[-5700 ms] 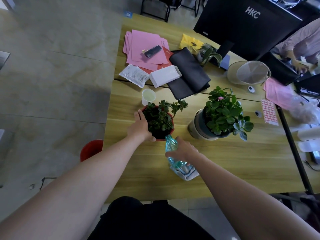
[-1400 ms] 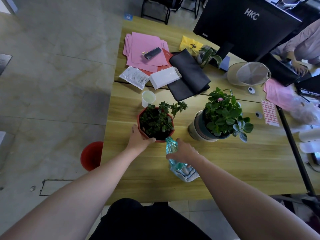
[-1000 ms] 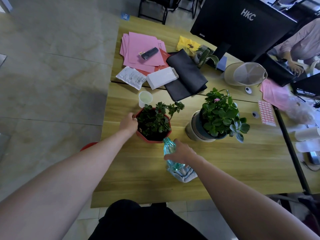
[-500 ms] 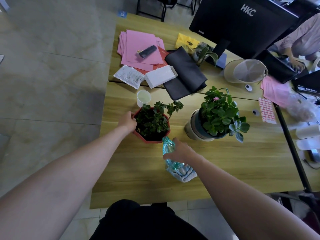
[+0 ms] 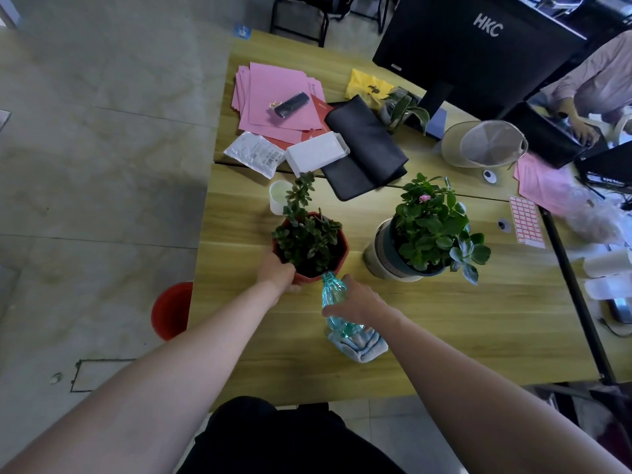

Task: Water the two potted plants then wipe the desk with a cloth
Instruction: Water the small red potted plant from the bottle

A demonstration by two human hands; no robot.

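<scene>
Watering the small plant in the red pot

The left hand [image 5: 277, 272] grips the near-left rim of the red octagonal plastic pot [image 5: 337, 265] on the light wooden surface [image 5: 478, 323], while the right hand [image 5: 359, 299] tilts a clear blue-green plastic bottle [image 5: 333, 294], mouth at the pot's near edge (a folded pale blue cloth [image 5: 362, 347] lies beneath). The flowering plant in a grey-and-white round pot [image 5: 383, 258] stands just right.

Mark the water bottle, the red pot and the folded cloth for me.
water bottle [image 5: 333, 292], head view, on its ribbed shoulder above the right hand's fingers.
red pot [image 5: 343, 254], head view, on its right rim.
folded cloth [image 5: 363, 347], head view, on the folds below the bottle.
</scene>
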